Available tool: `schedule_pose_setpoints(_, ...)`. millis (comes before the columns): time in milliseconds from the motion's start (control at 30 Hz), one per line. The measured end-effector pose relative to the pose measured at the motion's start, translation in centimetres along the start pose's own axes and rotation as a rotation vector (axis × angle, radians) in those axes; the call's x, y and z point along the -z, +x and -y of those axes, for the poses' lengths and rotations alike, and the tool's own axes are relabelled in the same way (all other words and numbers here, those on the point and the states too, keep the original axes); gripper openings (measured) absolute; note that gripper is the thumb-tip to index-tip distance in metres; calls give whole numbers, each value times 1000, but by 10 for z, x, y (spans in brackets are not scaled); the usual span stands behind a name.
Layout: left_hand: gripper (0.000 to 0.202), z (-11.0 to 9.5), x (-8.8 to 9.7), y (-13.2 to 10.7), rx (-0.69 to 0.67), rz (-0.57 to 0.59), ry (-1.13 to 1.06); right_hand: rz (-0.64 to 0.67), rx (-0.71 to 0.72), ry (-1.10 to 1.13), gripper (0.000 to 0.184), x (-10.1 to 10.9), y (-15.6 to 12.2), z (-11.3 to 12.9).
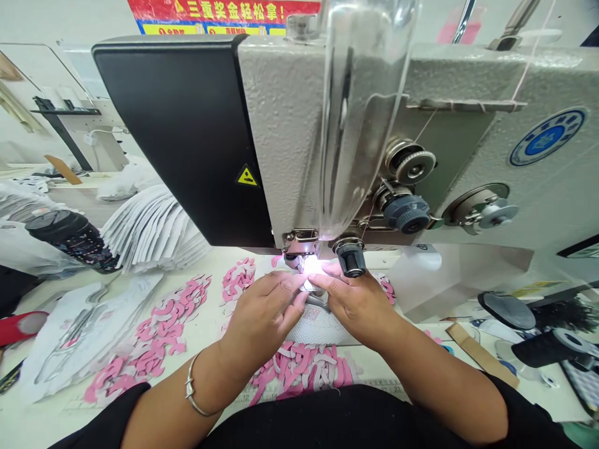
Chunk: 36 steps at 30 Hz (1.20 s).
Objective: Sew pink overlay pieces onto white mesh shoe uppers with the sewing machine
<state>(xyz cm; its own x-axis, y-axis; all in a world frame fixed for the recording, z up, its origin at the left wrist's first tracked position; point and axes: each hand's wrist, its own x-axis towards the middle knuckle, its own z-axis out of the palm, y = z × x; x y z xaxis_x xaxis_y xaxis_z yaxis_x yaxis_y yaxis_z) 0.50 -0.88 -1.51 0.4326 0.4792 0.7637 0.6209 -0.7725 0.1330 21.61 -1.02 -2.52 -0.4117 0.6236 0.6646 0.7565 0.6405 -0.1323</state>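
Between both hands, under the presser foot (302,257): white mesh piece (322,329), held flat for straight feeding. Left hand (264,315) and right hand (358,305) nearly closed, tips pinching its far edge. Pink cut-outs (299,369) heaped by the wrists.

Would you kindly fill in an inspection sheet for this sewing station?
Surface: pale table, largely covered.
Job's things: white piece under the lit needle of the sewing machine.
Clutter: pink cut-outs, stack of white pieces, dark bottle.
Hands: left hand and right hand meet fingertips on the white piece; grip unclear.
Cables: nothing seen.
Surroundings: red banner behind the machine.
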Motion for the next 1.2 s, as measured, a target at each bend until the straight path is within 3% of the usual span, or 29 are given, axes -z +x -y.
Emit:
schedule_pose_setpoints(133, 29, 9, 2, 2, 5, -10, -64, 23, -9, -95, 39, 4, -1, 11)
schedule_pose_setpoints(300, 25, 23, 5, 4, 42, 58, -139, 4, -22, -131, 38, 3, -5, 20)
schedule_pose_setpoints(700, 21, 30, 5, 4, 39, 75, -163, -66, 30, -45, 36, -3, -3, 15)
schedule_pose_setpoints(967, 17, 38, -3, 0, 62, -19, -124, 17, -50, -63, 32, -4, 2, 16)
schedule_pose_setpoints(1200, 18, 40, -2, -1, 103, 39, -88, 43, -83, -65, 28, 0, 7, 17)
